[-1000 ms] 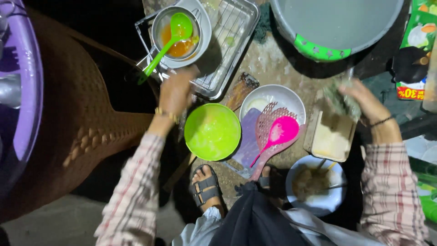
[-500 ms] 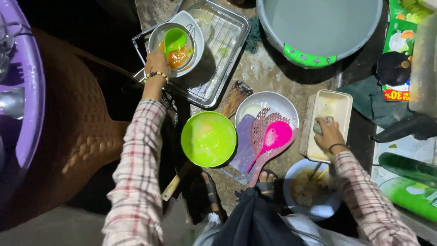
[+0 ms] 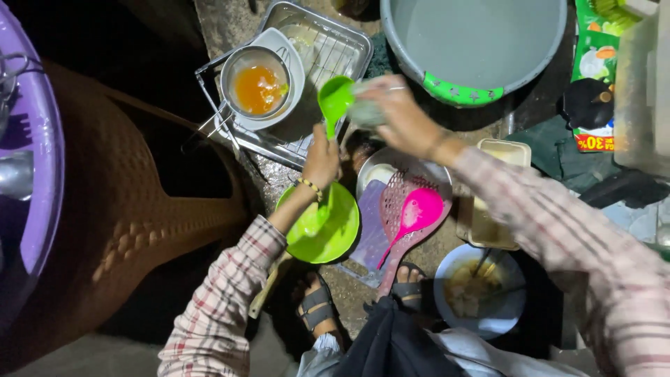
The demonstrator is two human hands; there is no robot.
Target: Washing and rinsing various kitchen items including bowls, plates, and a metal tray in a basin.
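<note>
Below, two hands meet over the ground. The left hand [image 3: 322, 160] is closed around the handle of one green ladle [image 3: 333, 100], bowl end up, just beside the wire tray [image 3: 347, 43]. The right hand [image 3: 396, 112] is curled around something pale and blurred, pressed against the ladle's bowl; what it is cannot be told.

Under the left wrist lies one green bowl [image 3: 333, 234]. Just right of it sits one round white plate [image 3: 382, 174] holding a lilac board [image 3: 372, 234], one pink slotted spatula [image 3: 398, 209] and one pink ladle [image 3: 415, 215], the ladle lying on top of the spatula. That makes two ladles, one green and one pink.

On the wire tray stands one white dish [image 3: 293, 59] carrying one metal bowl [image 3: 234, 70] with orange liquid in it. At the top rests one large grey basin [image 3: 412, 49] with a green patch on its rim. One cream rectangular container [image 3: 488, 223] lies right of the plate, partly hidden by the right sleeve, and one white bowl [image 3: 513, 314] with brownish leftovers and utensils sits below it.

Two sandalled feet show at the bottom, the left foot [image 3: 317, 304] and the right foot [image 3: 408, 286], which touches the spatula's handle end. One brown woven plastic chair [image 3: 118, 230] fills the left, with one purple tub [image 3: 45, 160] at the edge.
</note>
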